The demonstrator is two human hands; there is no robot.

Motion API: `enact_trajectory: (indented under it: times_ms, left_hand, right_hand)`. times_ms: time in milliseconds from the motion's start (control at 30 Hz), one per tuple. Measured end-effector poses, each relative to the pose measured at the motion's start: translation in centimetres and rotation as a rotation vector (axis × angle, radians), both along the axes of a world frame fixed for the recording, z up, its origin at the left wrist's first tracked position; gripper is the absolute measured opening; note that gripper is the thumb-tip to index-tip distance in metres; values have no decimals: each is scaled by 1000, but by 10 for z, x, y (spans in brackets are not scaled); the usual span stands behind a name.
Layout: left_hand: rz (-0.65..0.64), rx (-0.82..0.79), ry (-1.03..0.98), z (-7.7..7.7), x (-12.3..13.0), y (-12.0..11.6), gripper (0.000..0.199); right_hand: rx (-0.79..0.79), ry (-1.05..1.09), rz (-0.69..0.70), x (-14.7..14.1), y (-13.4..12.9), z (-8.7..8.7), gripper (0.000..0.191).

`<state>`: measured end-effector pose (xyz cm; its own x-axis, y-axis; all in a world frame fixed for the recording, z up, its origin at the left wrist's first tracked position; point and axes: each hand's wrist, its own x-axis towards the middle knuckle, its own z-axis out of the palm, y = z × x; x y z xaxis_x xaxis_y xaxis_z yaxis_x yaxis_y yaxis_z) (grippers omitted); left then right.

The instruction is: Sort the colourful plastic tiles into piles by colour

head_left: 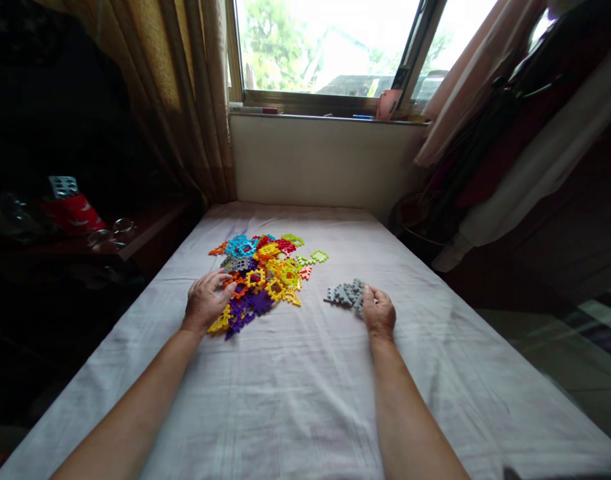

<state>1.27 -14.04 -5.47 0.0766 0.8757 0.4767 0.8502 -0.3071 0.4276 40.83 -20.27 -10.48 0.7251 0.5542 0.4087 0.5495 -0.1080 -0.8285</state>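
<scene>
A heap of colourful plastic interlocking pieces (pixel 265 273), in yellow, purple, orange, blue, red and green, lies on the cloth-covered table (pixel 285 400). My left hand (pixel 206 300) rests at the heap's left edge, fingers apart and curved over orange and purple pieces; I see nothing held in it. To the right, apart from the heap, lies a small pile of grey interlocking pieces (pixel 346 295). My right hand (pixel 379 310) is at that pile's right side, thumb and fingers closed on a grey piece. A few grey pieces (pixel 238 264) also show in the heap, just beyond my left hand.
A window sill (pixel 325 117) with a pink cup (pixel 388 105) runs behind the table. Curtains (pixel 200 100) hang at the left, clothes (pixel 525 167) at the right. On a dark side cabinet sit glasses (pixel 112 233) and a red container (pixel 75 213).
</scene>
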Motion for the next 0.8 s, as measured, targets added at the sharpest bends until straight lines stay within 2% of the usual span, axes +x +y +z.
enact_trajectory:
  times_ms: [100,167,267,400,567,800]
  left_hand:
    - [133,-125,100,12,-5,36,53]
    - [177,-246,171,17,-6,53,62]
    - [192,-354,217,18,-6,65,61]
    - [211,-379,221,18,-10,66,50]
    - [224,-388,245,26,-17,61,36]
    - [178,-365,273,29,-6,57,31]
  right_hand:
    - [5,81,-27,1,0,0,55]
    - [1,138,-41,2,0,1,57]
    - [-5,178,-49,2,0,3,57]
    - [27,171,-57,2,1,3,54]
    - [79,167,-73,2,4,1,50]
    - [72,195,-81,2,3,-2,52]
